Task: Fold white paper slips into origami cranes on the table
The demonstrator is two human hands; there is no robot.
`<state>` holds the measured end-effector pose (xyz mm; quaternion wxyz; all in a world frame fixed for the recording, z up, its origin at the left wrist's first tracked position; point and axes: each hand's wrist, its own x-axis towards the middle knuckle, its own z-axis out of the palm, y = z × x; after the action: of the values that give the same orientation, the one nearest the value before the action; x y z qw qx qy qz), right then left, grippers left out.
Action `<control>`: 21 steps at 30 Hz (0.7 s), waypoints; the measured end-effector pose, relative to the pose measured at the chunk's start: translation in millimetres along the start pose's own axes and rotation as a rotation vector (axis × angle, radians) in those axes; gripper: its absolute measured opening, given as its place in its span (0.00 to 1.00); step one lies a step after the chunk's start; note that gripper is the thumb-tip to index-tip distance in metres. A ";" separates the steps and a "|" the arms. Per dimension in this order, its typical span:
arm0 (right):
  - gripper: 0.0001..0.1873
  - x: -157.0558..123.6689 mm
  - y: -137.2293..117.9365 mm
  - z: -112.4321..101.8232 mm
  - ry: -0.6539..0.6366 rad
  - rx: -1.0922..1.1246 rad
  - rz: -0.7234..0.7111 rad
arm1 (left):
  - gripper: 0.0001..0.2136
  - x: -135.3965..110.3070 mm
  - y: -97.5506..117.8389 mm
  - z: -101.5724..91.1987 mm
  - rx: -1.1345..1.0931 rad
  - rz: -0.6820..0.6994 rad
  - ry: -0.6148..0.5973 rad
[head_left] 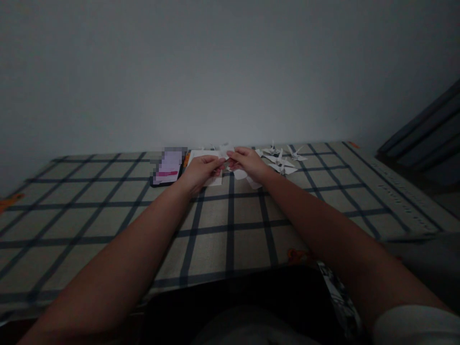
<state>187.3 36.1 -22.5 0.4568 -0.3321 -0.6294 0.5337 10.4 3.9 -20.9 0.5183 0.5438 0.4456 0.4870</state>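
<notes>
Over the far part of the table, my left hand (201,171) and my right hand (247,162) meet, thumbs and fingers pinched close together. Between the fingertips is a small piece of white folded paper (226,149), partly hidden by the fingers. White paper sheets (203,153) lie under and behind my left hand. Other white paper pieces (253,183) lie beneath my right hand. Just right of that hand sit several white origami cranes (282,164) with pointed wings.
A phone (168,166) with a lit, blurred screen lies left of the papers. The checked tablecloth (230,239) covers the table, which meets a plain wall (230,72) behind. Dark folded fabric (427,139) hangs at the right.
</notes>
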 end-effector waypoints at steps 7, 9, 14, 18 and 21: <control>0.16 -2.2 -7.2 2.3 0.052 -0.115 -0.016 | 0.15 -4.5 -0.4 5.6 0.071 0.049 -0.025; 0.16 -2.4 -7.0 2.5 0.045 -0.126 -0.015 | 0.16 -5.8 -0.3 7.8 0.075 0.048 -0.055; 0.19 -1.7 -1.6 1.4 0.016 -0.095 -0.020 | 0.20 -6.0 1.8 4.5 0.240 0.134 -0.029; 0.20 -3.5 -2.3 2.3 -0.006 -0.175 -0.046 | 0.19 -4.3 3.2 -2.1 0.351 0.116 -0.073; 0.20 -4.9 -5.4 2.9 0.029 -0.251 -0.083 | 0.20 -3.2 1.2 -2.8 0.382 0.093 -0.078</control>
<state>186.7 29.4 -18.4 0.4423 -0.3681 -0.6979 0.4264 7.2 1.0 -20.0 0.3993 0.6707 0.4839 0.3956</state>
